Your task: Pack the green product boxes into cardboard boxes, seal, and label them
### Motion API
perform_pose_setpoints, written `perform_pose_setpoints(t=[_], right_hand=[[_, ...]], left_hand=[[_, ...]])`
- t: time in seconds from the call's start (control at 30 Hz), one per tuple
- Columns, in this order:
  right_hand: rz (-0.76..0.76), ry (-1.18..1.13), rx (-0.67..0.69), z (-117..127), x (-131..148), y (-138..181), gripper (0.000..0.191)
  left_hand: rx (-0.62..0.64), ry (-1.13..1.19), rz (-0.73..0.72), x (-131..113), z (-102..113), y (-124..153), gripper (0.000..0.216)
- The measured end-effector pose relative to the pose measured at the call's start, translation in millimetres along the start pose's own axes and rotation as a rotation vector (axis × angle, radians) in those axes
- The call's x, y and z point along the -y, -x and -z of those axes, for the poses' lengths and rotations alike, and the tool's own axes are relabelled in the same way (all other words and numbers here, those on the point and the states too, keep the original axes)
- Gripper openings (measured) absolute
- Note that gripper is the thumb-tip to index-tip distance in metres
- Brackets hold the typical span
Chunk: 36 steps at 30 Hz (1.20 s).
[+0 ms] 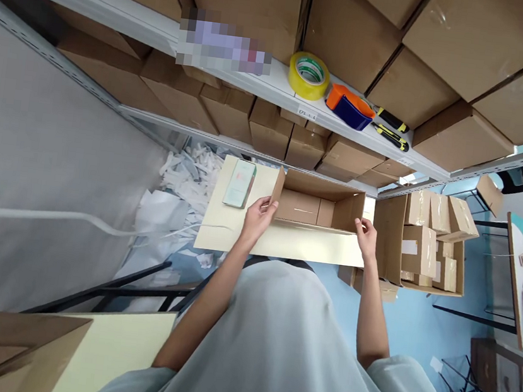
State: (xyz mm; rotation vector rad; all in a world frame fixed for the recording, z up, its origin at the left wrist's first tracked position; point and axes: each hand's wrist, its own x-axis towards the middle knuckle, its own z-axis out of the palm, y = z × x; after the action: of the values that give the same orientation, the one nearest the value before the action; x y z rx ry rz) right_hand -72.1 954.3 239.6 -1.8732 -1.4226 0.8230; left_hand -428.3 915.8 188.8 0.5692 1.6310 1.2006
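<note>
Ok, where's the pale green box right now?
In the head view, the pale green box lies toward the left end of the cream tabletop, just left of the left hand and the open carton.

this looks like a packing room or small stockroom: cardboard cartons crowd the metal shelf across the top of the frame, with a tape roll and box cutters on its edge. at right, a big carton holds smaller boxes.

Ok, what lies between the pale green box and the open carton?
The head view shows the left hand, touching the carton, and bare tabletop beyond it.
</note>
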Motion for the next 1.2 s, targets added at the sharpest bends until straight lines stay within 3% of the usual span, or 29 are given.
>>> perform_pose_setpoints(t=[0.17,0.33,0.47,0.63,0.77,0.9,1.07,1.2], right_hand=[[0.038,0.091,-0.069,9,25,11,0.064],[0.172,0.1,0.061,12,65,20,0.059],[0.293,0.082,0.252,-8,95,19,0.06],[0.433,0.005,0.565,-64,120,37,0.057],[0.507,-0.051,0.854,-119,133,91,0.051],[0.587,-0.104,1.064,-168,143,165,0.05],[0.714,-0.12,1.287,-227,150,261,0.049],[0.766,-0.084,1.377,-270,151,333,0.048]], left_hand=[[-0.004,0.061,0.024,-9,19,13,0.042],[-0.127,0.136,-0.001,-9,62,49,0.046],[-0.353,0.205,0.016,1,100,116,0.041],[-0.732,0.239,0.069,25,140,236,0.039],[-0.988,0.27,0.082,57,162,328,0.039],[-1.216,0.307,0.061,97,183,398,0.04],[-1.475,0.371,0.063,151,221,454,0.035],[-1.579,0.468,0.075,190,259,489,0.038]])
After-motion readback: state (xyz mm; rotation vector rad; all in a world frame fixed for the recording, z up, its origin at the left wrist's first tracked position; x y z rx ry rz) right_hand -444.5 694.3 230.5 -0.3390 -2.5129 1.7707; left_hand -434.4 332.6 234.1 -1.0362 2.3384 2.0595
